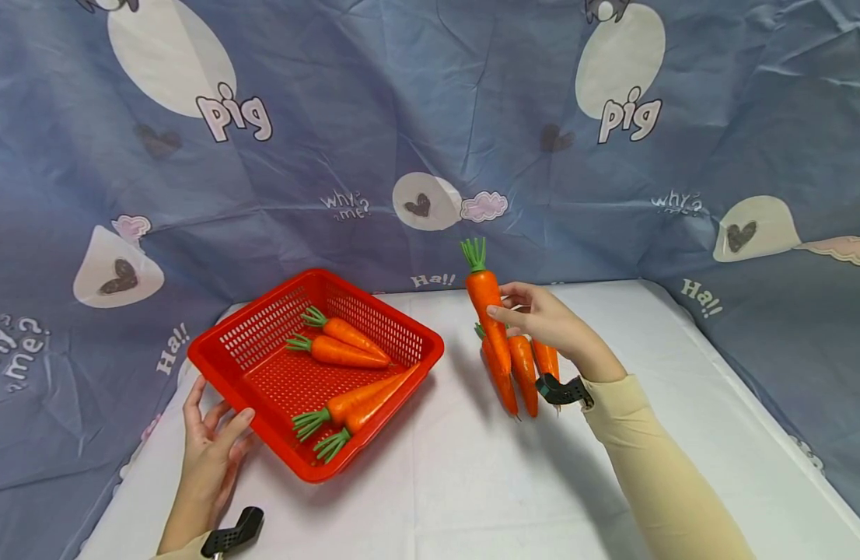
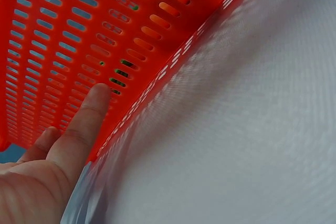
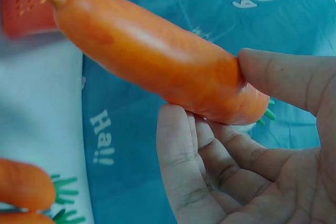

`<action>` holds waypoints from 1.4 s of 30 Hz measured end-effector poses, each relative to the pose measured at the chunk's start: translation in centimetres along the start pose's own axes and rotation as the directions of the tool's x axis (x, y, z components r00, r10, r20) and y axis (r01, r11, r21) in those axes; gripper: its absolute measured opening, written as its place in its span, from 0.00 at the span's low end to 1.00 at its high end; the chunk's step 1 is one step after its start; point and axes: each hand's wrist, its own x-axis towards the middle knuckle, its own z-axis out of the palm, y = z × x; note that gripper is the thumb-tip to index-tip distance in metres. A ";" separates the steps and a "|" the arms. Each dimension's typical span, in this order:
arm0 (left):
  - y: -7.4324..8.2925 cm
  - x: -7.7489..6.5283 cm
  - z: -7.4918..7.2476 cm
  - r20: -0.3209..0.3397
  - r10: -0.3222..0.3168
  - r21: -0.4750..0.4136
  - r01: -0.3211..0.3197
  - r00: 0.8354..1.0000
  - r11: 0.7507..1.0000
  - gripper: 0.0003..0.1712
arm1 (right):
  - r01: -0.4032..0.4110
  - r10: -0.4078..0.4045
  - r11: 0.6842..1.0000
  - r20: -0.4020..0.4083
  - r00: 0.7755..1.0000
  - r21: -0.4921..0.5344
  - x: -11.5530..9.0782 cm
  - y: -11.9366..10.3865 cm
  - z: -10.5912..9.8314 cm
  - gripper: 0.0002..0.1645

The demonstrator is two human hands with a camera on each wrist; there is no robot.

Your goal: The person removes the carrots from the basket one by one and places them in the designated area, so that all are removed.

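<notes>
right hand (image 1: 544, 317) pinching a carrot (image 1: 484, 294) between thumb and fingers (greens up, lol), around 2 o'clock from the basket (image 1: 283, 449), three carrots (image 1: 523, 364) at 3, four carrots (image 1: 339, 351) inside, left hand (image 1: 209, 451) at 8, fingers spread against it

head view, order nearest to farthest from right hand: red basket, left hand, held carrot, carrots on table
1. Held carrot, in right hand
2. Carrots on table, just below it
3. Red basket, to the left
4. Left hand, at basket's left

White table (image 1: 458, 498) — red basket (image 1: 314, 465), loose carrots (image 1: 522, 369) beside it
</notes>
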 end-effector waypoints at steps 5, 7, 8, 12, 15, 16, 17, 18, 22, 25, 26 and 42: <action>0.0 0.0 0.0 0.000 0.001 -0.003 -0.001 1.000 1.000 0.54 | 0.001 -0.002 1.000 -0.014 1.000 -0.009 -0.4 0.9 -0.8 0.36; 0.0 0.0 -0.1 0.003 0.008 -0.002 -0.008 1.000 1.000 0.54 | 0.007 -0.007 1.000 -0.020 1.000 -0.010 -0.6 1.3 -1.1 0.37; 0.0 0.0 0.0 0.005 0.011 -0.001 -0.011 1.000 1.000 0.54 | 0.009 -0.009 1.000 -0.021 1.000 -0.011 -0.6 1.5 -1.2 0.37; -0.1 0.0 0.0 0.005 0.018 0.011 -0.018 1.000 1.000 0.53 | -0.010 0.009 1.000 -0.025 1.000 -0.022 -0.8 2.3 -1.8 0.38; -0.1 0.0 0.1 -0.002 0.018 0.020 -0.018 1.000 1.000 0.53 | -0.037 0.036 0.999 -0.026 0.999 -0.034 -1.0 2.9 -2.2 0.39; 0.0 0.0 0.1 -0.002 0.016 0.020 -0.016 1.000 1.000 0.53 | -0.044 0.043 0.998 -0.027 0.999 -0.038 -1.0 3.1 -2.3 0.39; 0.0 0.0 0.1 -0.004 0.014 0.020 -0.014 1.000 1.000 0.53 | -0.051 0.050 0.998 -0.027 0.998 -0.040 -1.1 3.3 -2.4 0.39; 0.0 0.0 0.1 -0.005 0.014 0.021 -0.014 1.000 1.000 0.53 | -0.057 0.056 0.998 -0.028 0.998 -0.041 -1.2 3.4 -2.5 0.40; 0.0 -0.1 0.1 -0.004 0.011 0.020 -0.011 1.000 1.000 0.53 | -0.073 0.072 0.997 -0.033 0.997 -0.039 -1.4 4.1 -3.0 0.41; 0.1 -0.1 0.1 -0.002 0.013 0.021 -0.013 1.000 1.000 0.53 | -0.076 0.075 0.997 -0.035 0.997 -0.034 -1.7 4.8 -3.5 0.41; 0.1 -0.1 0.2 -0.003 0.014 0.021 -0.014 1.000 1.000 0.53 | -0.074 0.073 0.997 -0.035 0.997 -0.033 -1.8 5.0 -3.6 0.41; 0.0 -0.2 0.1 0.004 0.019 0.012 -0.019 1.000 1.000 0.53 | -0.117 0.114 0.992 -0.060 0.992 -0.050 -3.1 8.8 -6.1 0.40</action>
